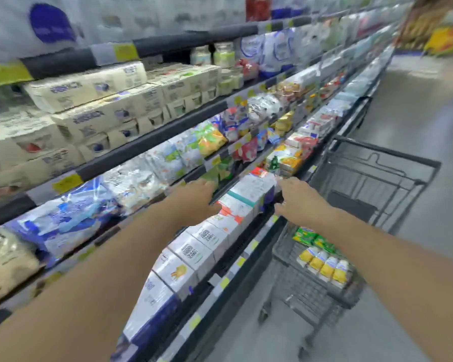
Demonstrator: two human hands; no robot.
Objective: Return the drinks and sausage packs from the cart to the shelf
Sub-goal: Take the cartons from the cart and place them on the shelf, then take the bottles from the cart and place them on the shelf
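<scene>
Both my arms reach over the lowest shelf point(246, 246) of a chilled display. A white drink carton pack point(254, 188) with teal and purple edges lies in the row of cartons there. My left hand point(194, 202) is on its left side and my right hand point(298, 202) on its right side, fingers against the pack. The black wire cart point(377, 184) stands to the right. In its near end lie a pack of small yellow-labelled drink bottles point(324, 266) and green packets point(313, 237).
Shelves above hold cream yoghurt multipacks point(89, 100), blue-and-white bags point(63, 220) and mixed colourful packs point(212, 139). More white cartons point(191, 252) fill the bottom row toward me. Grey aisle floor point(416, 231) runs past the cart on the right.
</scene>
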